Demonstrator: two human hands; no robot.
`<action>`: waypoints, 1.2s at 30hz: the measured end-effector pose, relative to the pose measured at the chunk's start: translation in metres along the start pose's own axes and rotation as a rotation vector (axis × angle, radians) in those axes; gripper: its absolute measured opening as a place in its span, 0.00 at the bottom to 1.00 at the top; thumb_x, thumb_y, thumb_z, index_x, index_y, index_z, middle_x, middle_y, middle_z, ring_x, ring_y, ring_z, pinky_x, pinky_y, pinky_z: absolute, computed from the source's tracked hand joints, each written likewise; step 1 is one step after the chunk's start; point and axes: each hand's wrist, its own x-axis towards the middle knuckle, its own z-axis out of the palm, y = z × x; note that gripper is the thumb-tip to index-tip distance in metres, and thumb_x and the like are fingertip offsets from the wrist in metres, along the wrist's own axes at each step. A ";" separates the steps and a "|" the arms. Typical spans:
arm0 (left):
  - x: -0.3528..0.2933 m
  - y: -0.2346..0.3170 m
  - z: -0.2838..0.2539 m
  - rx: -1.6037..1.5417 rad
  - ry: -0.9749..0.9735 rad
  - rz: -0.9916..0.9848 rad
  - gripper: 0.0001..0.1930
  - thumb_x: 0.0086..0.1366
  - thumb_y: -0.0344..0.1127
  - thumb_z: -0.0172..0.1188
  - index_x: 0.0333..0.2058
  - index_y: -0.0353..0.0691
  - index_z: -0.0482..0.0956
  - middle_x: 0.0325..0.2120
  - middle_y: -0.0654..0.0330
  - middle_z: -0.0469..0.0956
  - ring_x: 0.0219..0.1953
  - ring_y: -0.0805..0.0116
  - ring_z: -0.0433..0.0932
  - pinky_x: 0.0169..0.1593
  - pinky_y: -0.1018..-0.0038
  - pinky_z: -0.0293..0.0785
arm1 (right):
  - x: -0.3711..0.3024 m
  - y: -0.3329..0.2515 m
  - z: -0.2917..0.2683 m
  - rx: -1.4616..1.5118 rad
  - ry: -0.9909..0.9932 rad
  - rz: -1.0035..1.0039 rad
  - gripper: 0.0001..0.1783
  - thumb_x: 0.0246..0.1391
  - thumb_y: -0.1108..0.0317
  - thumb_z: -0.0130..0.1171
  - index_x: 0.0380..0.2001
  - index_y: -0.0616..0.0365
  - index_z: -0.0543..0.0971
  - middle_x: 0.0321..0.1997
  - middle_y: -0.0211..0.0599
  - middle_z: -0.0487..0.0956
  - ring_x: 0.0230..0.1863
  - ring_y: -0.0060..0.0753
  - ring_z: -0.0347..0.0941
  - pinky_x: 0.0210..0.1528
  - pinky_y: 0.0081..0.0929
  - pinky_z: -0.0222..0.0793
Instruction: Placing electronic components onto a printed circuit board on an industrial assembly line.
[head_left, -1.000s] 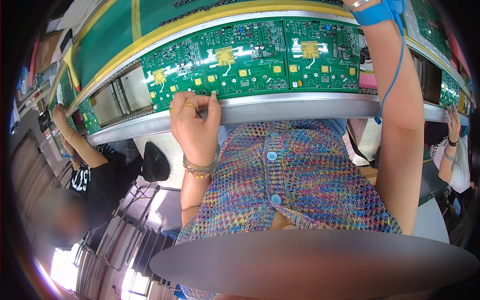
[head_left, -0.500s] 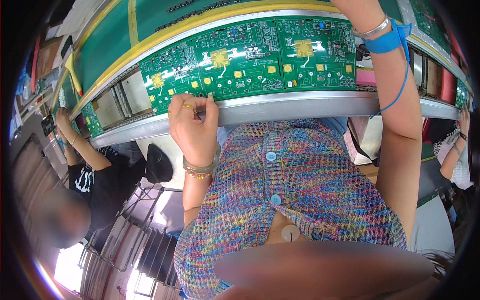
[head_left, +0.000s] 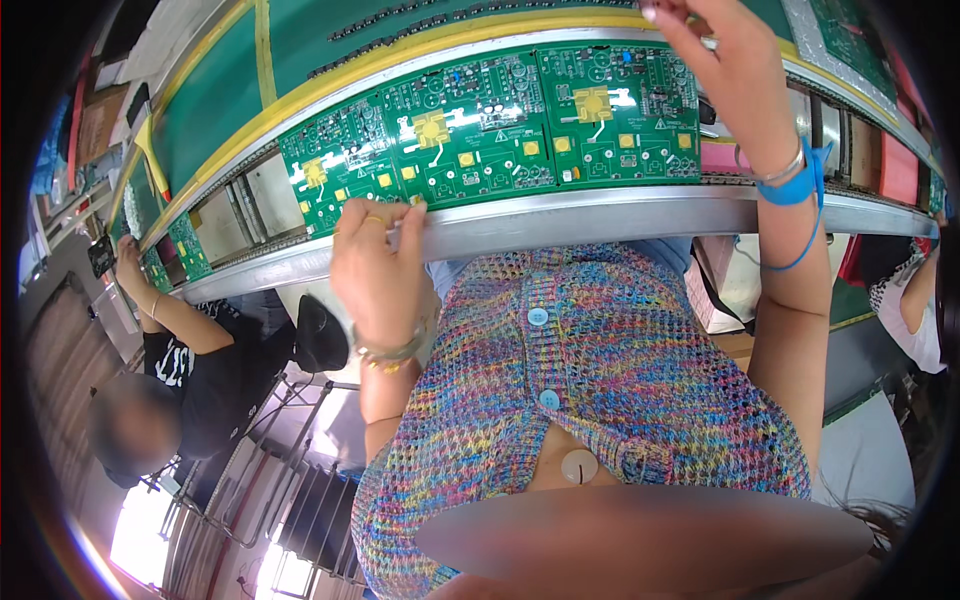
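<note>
A row of joined green circuit boards [head_left: 480,130] with yellow patches lies on a conveyor in front of me. My left hand [head_left: 380,270] rests over the near metal rail, thumb and fingers pinched around a tiny pale piece at the front edge of the boards; its kind is too small to tell. At the top edge of the view, my right hand [head_left: 725,70] reaches past the far rail, with thumb and forefinger close together beside a line of small black components [head_left: 430,25]. Whatever lies between those fingertips is unclear. A small white-and-orange part [head_left: 570,175] sits on the boards.
The silver near rail [head_left: 580,218] spans the front. A yellow-edged green work surface [head_left: 215,100] extends beyond the conveyor. A blue wrist strap [head_left: 795,187] trails its cord beside my right forearm. A co-worker [head_left: 190,350] is at the left, another at the far right.
My right hand has come back toward me, so its fingers now show at the top edge. The boards sit slightly further left. My left hand stays pinched at the rail, shifted slightly.
</note>
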 end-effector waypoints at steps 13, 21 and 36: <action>0.248 0.137 0.016 0.259 0.383 1.158 0.05 0.53 0.31 0.57 0.25 0.38 0.81 0.24 0.49 0.79 0.30 0.53 0.79 0.37 0.64 0.76 | -0.062 0.024 0.019 0.546 -0.044 0.271 0.10 0.53 0.70 0.61 0.40 0.60 0.79 0.33 0.29 0.82 0.32 0.17 0.75 0.37 0.17 0.71; 0.269 0.151 0.048 0.369 0.065 0.896 0.04 0.52 0.29 0.60 0.27 0.38 0.82 0.26 0.47 0.79 0.34 0.50 0.79 0.42 0.62 0.75 | -0.091 0.022 -0.015 0.056 0.010 -0.006 0.09 0.49 0.70 0.63 0.35 0.58 0.79 0.29 0.36 0.79 0.29 0.33 0.75 0.33 0.26 0.70; 0.292 0.143 0.064 0.492 0.163 1.005 0.09 0.58 0.28 0.50 0.28 0.37 0.81 0.27 0.47 0.79 0.34 0.53 0.79 0.41 0.63 0.76 | -0.108 0.027 0.004 -0.152 -0.129 -0.158 0.09 0.43 0.74 0.61 0.31 0.54 0.76 0.29 0.33 0.73 0.33 0.37 0.71 0.34 0.32 0.70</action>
